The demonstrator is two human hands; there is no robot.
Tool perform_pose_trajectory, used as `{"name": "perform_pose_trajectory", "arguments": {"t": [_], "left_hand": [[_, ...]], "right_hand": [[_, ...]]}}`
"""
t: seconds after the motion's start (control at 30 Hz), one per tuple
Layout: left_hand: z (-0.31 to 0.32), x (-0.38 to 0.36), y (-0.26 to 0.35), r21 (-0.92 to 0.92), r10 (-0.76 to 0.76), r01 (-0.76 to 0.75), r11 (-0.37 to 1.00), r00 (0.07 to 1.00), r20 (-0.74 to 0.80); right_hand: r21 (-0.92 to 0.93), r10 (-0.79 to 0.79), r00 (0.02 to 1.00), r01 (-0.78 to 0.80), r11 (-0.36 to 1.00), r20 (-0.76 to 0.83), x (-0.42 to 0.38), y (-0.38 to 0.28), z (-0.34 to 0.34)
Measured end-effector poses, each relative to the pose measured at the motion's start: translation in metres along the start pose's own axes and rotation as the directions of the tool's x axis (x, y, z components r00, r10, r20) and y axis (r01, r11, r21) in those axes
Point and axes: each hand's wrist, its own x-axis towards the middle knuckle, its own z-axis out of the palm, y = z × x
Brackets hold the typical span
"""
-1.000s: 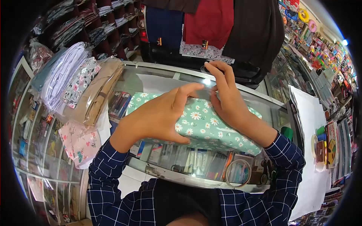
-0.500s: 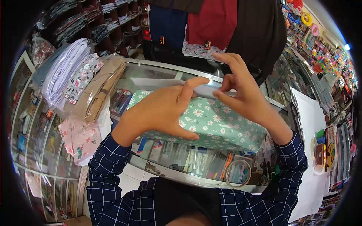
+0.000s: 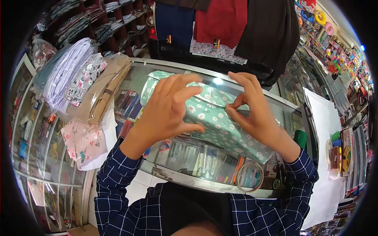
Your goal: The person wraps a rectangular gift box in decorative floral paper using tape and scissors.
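Note:
A box-shaped package (image 3: 214, 122) in green daisy-print wrapping paper lies at a slant on the glass counter, an overlapped paper edge running along it. My left hand (image 3: 167, 106) is over its left part, thumb and fingers apart, fingertips slightly blurred. Above the package's right part, my right hand (image 3: 254, 116) pinches thumb and forefinger together close to the paper's edge, its other fingers raised. Whatever sits in that pinch is too small to make out.
Bagged folded clothes (image 3: 84, 78) are stacked at the left, above pink floral cloth (image 3: 84, 141). A tape-like ring (image 3: 250, 177) and scissors (image 3: 277, 179) lie near the front edge. White paper sheets (image 3: 323, 157) are at the right. Garments (image 3: 222, 23) hang beyond the glass counter (image 3: 179, 67).
The paper's pale underside at the back is now covered by daisy print. The package sits more slanted. My left hand has lifted and its fingers have spread; my right hand has come down slightly.

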Motion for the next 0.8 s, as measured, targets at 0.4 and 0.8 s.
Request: {"name": "perform_pose_trajectory", "arguments": {"t": [0.4, 0.8], "left_hand": [[0.012, -0.003, -0.006, -0.181, -0.157, 0.181, 0.967, 0.978, 0.141], [0.013, 0.019, -0.031, -0.169, 0.062, -0.036, 0.985, 0.986, 0.155]], "right_hand": [[-0.165, -0.106, 0.987, 0.125, 0.978, 0.118, -0.001, -0.011, -0.003], [-0.077, -0.095, 0.982, 0.109, 0.991, 0.166, 0.001, 0.028, 0.0]]}}
